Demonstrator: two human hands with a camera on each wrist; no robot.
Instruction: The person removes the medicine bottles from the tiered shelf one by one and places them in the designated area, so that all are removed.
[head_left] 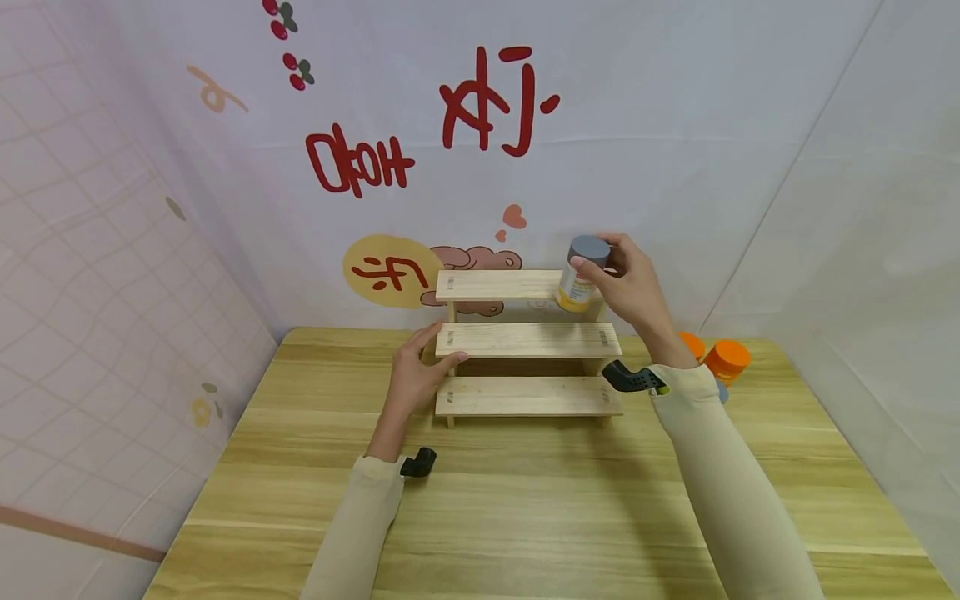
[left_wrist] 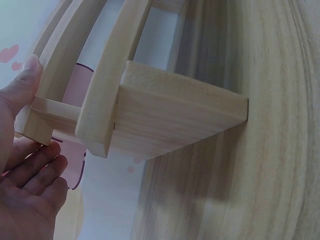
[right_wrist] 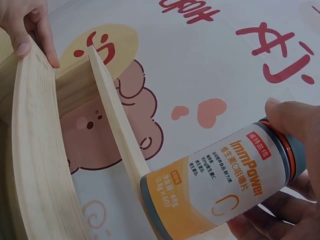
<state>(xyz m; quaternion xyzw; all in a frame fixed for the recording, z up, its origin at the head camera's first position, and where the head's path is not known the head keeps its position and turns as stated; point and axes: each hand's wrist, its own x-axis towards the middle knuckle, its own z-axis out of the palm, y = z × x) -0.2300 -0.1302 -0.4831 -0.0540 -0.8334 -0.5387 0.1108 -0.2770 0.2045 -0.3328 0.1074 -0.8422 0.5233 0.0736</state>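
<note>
A three-step wooden shelf rack (head_left: 528, 337) stands against the back wall. My left hand (head_left: 418, 371) grips the left end of its middle step; in the left wrist view the thumb (left_wrist: 29, 75) lies on one side of the board and the fingers (left_wrist: 42, 170) on the other. My right hand (head_left: 633, 287) holds a vitamin tablet bottle (head_left: 576, 287) with a grey lid and a white and yellow label, near the right end of the top step. In the right wrist view the bottle (right_wrist: 220, 182) leans, its base at the top board's edge; whether it touches cannot be told.
To the right of the rack, partly behind my right forearm, stand orange-lidded bottles (head_left: 727, 358) and something blue-grey. The wood-grain table (head_left: 510, 500) spreads in front. White printed cloth (head_left: 660, 108) hangs behind and at both sides.
</note>
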